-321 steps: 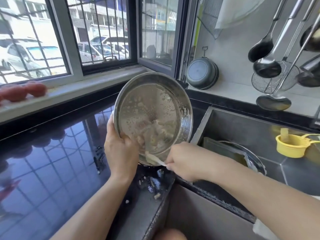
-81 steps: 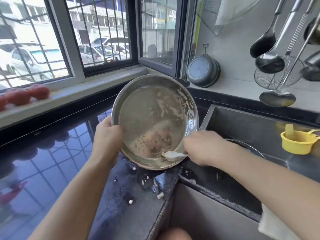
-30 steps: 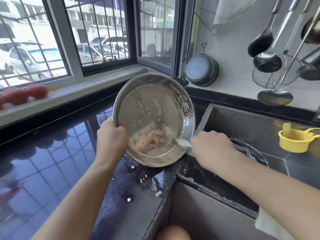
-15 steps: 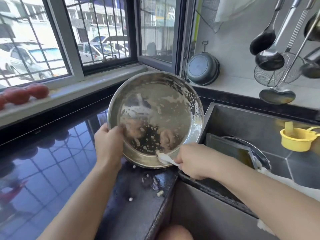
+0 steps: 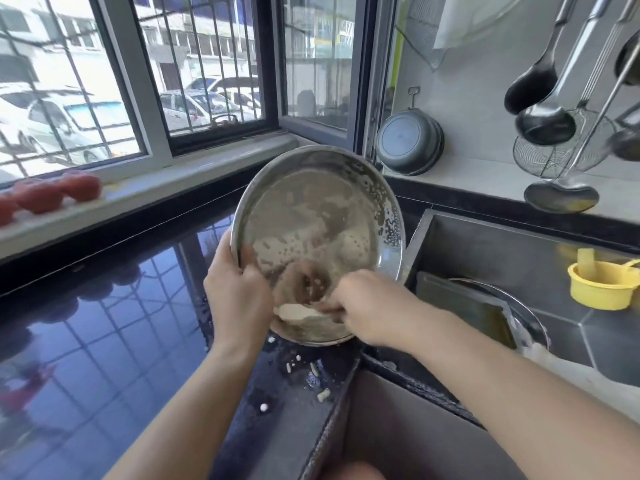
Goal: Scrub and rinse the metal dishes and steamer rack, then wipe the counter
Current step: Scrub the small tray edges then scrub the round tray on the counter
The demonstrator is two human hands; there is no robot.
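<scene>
Stretching left from the sink (image 5: 491, 244), the counter (image 5: 104, 341) carries a soapy pan (image 5: 311, 209) tilted at its sink-side edge. The left hand (image 5: 235, 296) grips the pan's left rim; the right hand (image 5: 367, 306) pinches a pale scrubber (image 5: 294, 311) against its lower inside.

Two hands, left (image 5: 237, 296) and right (image 5: 372, 308), are showing at one soapy pan (image 5: 317, 216). Right of it, one sink (image 5: 519, 244) is holding one yellow cup (image 5: 602, 285). Left of it, three tomatoes (image 5: 52, 195) are sitting. Above the sink, about five ladles (image 5: 543, 123) are hanging.
</scene>
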